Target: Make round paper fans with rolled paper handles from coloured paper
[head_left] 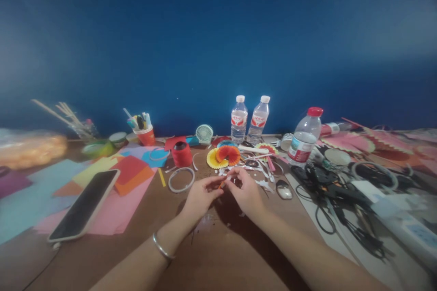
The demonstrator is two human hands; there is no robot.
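Note:
My left hand [202, 196] and my right hand [246, 192] meet over the middle of the brown table [205, 259]. Between their fingertips is a small orange piece [221, 185], mostly covered, so its kind does not show. Thumb and fingers of both hands are pinched on it. Just beyond lie pleated paper fans, one yellow [214, 158] and one orange-red [232, 154], with white paper scraps [264, 185] to their right. A clear ring [181, 180] rests left of my left hand, in front of a red spool [182, 153].
At left, a phone [85, 204] lies on coloured paper sheets [131, 209]. A cup of pens [145, 134] stands behind. Two water bottles [239, 122] and a red-capped bottle [303, 141] stand at the back. Black cables [341, 200] and a white power strip [406, 223] are at right.

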